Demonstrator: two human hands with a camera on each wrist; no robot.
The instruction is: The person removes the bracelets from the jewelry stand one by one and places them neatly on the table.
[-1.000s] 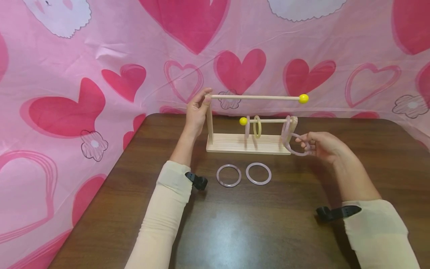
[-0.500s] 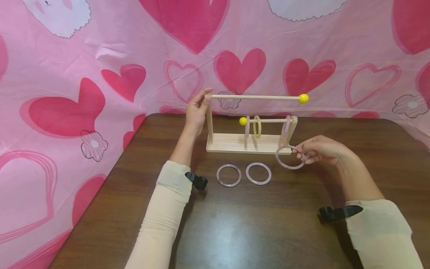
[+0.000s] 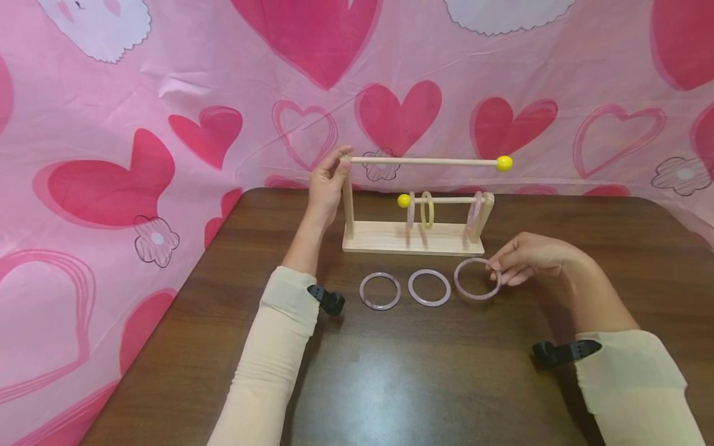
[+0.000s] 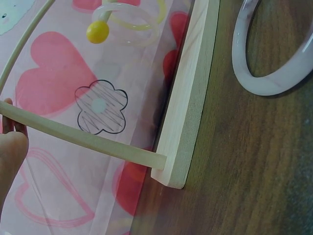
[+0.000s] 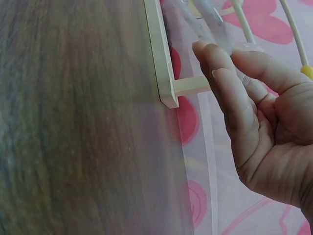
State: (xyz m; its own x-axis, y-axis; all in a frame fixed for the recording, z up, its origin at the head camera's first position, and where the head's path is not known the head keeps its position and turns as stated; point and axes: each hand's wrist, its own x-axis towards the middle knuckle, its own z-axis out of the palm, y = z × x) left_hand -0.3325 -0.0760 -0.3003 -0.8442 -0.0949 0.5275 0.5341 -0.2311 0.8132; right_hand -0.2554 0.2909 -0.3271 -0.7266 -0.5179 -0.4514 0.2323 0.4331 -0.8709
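My left hand [image 3: 326,192] grips the top of the left post [image 3: 348,204] of a light wooden bangle stand [image 3: 413,243]. My right hand [image 3: 530,257] pinches the right side of a pale purple bangle [image 3: 477,298] between thumb and fingers, low in front of the stand's right end. The right wrist view shows this bangle [image 5: 217,24] at the fingertips. On the stand's lower rod [image 3: 446,200] hang a pale bangle [image 3: 410,214] by the yellow end ball, a yellow bangle [image 3: 423,214], and pale purple bangle rings [image 3: 474,214] by the right post. The upper rod [image 3: 424,161] bears no bangle.
Two pale purple bangles lie flat on the brown table before the stand: a left bangle [image 3: 361,291] and a right bangle [image 3: 410,288]. The upper rod ends in a yellow ball [image 3: 504,163]. Behind the table [image 3: 390,384] hangs a pink heart-patterned cloth [image 3: 223,74].
My right hand has drawn the held bangle away from the stand's right post, down and toward me, to beside the two lying bangles. My left hand stays on the post.
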